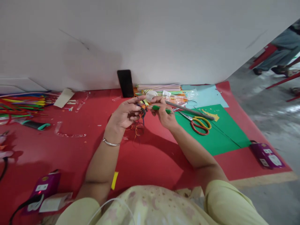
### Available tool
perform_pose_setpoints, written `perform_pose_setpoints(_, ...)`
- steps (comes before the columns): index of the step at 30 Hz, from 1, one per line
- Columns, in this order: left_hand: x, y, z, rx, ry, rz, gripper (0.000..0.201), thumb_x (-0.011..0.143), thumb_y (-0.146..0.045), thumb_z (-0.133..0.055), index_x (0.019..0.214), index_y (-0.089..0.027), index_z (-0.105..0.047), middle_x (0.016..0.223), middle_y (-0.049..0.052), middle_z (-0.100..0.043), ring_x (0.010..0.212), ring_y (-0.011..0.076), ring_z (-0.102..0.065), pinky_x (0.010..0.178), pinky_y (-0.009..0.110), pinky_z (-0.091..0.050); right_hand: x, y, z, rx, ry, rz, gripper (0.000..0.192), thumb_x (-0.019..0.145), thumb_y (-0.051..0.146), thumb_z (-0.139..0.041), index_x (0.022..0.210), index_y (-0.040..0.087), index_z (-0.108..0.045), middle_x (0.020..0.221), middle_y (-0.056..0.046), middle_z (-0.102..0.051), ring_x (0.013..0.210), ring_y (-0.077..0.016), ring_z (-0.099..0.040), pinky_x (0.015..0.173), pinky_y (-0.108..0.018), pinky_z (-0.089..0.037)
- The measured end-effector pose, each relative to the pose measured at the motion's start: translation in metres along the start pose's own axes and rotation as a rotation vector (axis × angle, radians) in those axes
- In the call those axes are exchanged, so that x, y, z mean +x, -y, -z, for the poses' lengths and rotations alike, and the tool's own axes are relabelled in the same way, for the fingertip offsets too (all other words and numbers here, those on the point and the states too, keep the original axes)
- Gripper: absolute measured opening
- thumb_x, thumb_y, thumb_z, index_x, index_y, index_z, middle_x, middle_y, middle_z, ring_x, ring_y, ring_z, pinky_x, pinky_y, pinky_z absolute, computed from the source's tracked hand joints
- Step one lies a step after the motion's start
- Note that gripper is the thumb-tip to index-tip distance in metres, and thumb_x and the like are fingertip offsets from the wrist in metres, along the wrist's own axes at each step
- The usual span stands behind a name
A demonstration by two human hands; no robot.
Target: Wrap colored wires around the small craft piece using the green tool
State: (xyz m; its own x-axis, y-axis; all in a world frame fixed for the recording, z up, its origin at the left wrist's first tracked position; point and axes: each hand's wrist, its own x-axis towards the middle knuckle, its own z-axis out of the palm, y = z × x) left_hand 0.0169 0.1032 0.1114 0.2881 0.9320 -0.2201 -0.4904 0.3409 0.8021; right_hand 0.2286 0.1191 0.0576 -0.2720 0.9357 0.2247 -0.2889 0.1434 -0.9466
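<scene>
My left hand (124, 114) is closed on a small piece of crochet work (143, 108) in dark and orange thread. Loose coloured thread (137, 128) trails from it in loops down toward the red table. In my right hand (165, 114) is a crochet hook (159, 108) with a green handle, gripped between thumb and fingers. Its thin metal end points left and meets the thread piece; the very tip is hidden there. Both hands are close together above the table's middle.
Red-and-yellow-handled scissors (199, 125) and a grey rod (194, 111) lie on a green sheet (217, 140). A phone (125, 82) leans on the white wall. Pipe cleaners (25, 103) and a cutter (35, 125) lie left. Purple boxes (267, 154) stand near both sides.
</scene>
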Motion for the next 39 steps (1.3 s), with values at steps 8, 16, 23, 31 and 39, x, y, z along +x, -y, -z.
perform_pose_setpoints(8,-0.004,-0.005,0.005,0.075,0.021,0.007,0.052,0.059,-0.009,-0.081,0.111,-0.014,-0.088,0.07,0.0,-0.068,0.047,0.0052,-0.047,0.04,0.017,-0.02,0.01,0.021,0.031,-0.593,0.266,0.628,0.05,0.106,0.074,-0.064,0.123,0.033,-0.089,0.129,-0.011,-0.062,0.118,-0.0276,-0.064,0.104,-0.048,-0.06)
perform_pose_setpoints(16,0.0,0.002,0.001,0.082,-0.02,-0.091,0.053,0.06,-0.013,-0.087,0.113,-0.017,-0.088,0.075,0.001,-0.073,0.052,0.0071,-0.053,0.04,0.017,-0.027,0.002,0.016,0.02,-0.602,0.165,0.636,0.057,0.105,0.077,-0.062,0.12,0.03,-0.089,0.123,-0.012,-0.063,0.123,-0.03,-0.064,0.104,-0.05,-0.061)
perform_pose_setpoints(23,0.0,0.008,-0.003,0.032,0.02,-0.116,0.048,0.061,-0.016,-0.089,0.109,-0.019,-0.089,0.079,0.004,-0.078,0.054,0.0081,-0.056,0.042,0.017,-0.03,-0.005,-0.002,-0.003,-0.187,0.053,0.169,0.074,0.097,0.092,-0.057,0.095,0.026,-0.091,0.126,-0.013,-0.066,0.11,-0.0264,-0.067,0.081,-0.038,-0.064)
perform_pose_setpoints(31,-0.003,0.007,-0.004,0.076,0.006,-0.185,0.046,0.061,-0.018,-0.097,0.106,-0.023,-0.09,0.087,0.003,-0.079,0.059,0.0096,-0.064,0.043,0.017,-0.031,-0.005,-0.01,-0.009,0.0,0.01,0.049,0.07,0.088,0.095,-0.067,0.085,0.027,-0.085,0.111,-0.011,-0.068,0.108,-0.0254,-0.066,0.074,-0.033,-0.061)
perform_pose_setpoints(39,0.002,0.01,-0.005,0.097,-0.029,-0.179,0.047,0.059,-0.015,-0.1,0.103,-0.026,-0.092,0.079,0.003,-0.081,0.055,0.0079,-0.06,0.046,0.017,-0.035,-0.006,-0.011,-0.005,-0.151,-0.018,0.155,0.07,0.098,0.09,-0.058,0.093,0.027,-0.089,0.136,-0.012,-0.063,0.117,-0.0269,-0.066,0.078,-0.037,-0.063)
